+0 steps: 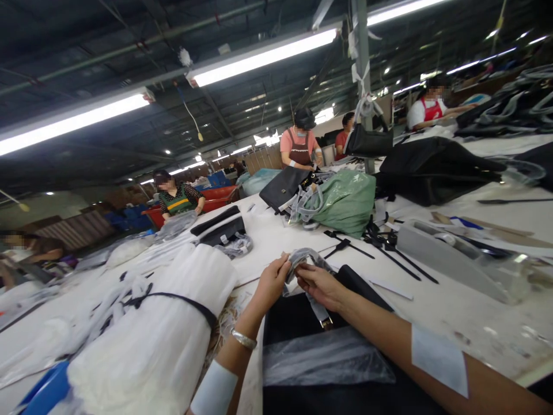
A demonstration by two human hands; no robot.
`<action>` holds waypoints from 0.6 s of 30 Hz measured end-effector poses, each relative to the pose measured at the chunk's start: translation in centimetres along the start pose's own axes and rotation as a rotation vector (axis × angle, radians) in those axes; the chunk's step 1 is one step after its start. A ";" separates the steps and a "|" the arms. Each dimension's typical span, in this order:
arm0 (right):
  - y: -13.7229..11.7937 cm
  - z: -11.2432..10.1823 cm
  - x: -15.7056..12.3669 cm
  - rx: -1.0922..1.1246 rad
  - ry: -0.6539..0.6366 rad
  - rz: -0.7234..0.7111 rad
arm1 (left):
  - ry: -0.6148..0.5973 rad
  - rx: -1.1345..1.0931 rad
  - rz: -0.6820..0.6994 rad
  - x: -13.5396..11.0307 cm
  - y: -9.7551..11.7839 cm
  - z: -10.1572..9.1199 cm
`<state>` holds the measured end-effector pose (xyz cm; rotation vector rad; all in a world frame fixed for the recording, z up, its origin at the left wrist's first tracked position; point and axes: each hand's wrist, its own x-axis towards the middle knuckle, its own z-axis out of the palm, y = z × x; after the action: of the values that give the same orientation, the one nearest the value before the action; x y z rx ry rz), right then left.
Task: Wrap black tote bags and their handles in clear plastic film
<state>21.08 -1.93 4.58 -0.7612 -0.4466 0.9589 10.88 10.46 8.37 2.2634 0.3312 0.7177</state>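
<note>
A black bag [294, 323] lies on the white table in front of me, a strip of clear plastic [324, 360] across it. Above its top edge, a bag strap [305, 253] wrapped in greyish plastic makes a loop. My left hand [273, 279] pinches the loop's left side between thumb and fingers. On its inner right side, my right hand [322, 285] has its fingers closed on the same strap. A strap end with a gold buckle [327, 324] hangs down onto the bag below my right hand.
Left of me lies a large white foam roll [164, 328] tied with a black band. Black straps [395, 253], a green plastic bundle [348, 199] and black bags [436, 167] lie farther back. Several people work around the table, one in a brown apron [300, 151].
</note>
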 end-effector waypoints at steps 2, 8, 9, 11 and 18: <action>0.0 -0.3 -0.4 0.051 -0.038 -0.002 | 0.020 0.061 0.038 -0.3 -0.1 0.4; 0.4 -0.3 -0.6 0.066 0.000 -0.032 | 0.065 0.101 0.095 -0.9 0.8 1.5; 0.5 -0.4 -0.5 0.050 0.027 -0.034 | 0.062 0.090 0.095 -0.9 0.9 1.7; 0.8 -0.6 -0.4 0.023 0.056 -0.038 | 0.060 0.041 0.084 -1.0 0.9 2.1; 1.0 -0.5 -0.6 -0.038 0.052 -0.058 | 0.122 -0.528 -0.301 -1.5 1.0 1.8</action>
<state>20.54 -2.32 3.47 -0.8020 -0.4405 0.8769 10.77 8.12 7.44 1.6341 0.4665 0.6882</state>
